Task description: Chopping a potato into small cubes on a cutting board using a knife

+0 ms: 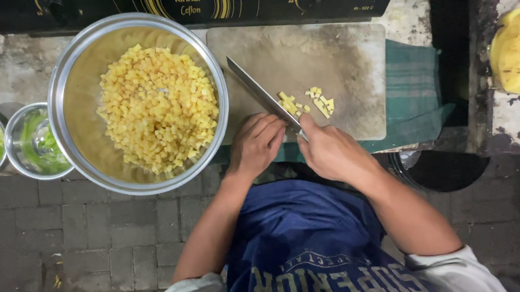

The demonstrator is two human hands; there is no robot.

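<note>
Knife (261, 95) sits clamped in my right hand (332, 152), blade toward eleven o'clock, scraping yellow cubes (306, 102) on the board (334, 56); my left hand (256, 143), curled closed, steadies its near edge beside the bowl (69, 75).

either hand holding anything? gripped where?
The right hand holds a knife by its handle, hidden inside the fist, blade out over the cutting board. The left hand sits curled against the blade; whether it holds anything cannot be told.

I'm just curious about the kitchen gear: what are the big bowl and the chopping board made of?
The big bowl looks like polished steel: silvery, with a shiny reflective rim. The chopping board is probably plastic, though wood is possible: dull, greyish-tan, scuffed and stained.
</note>
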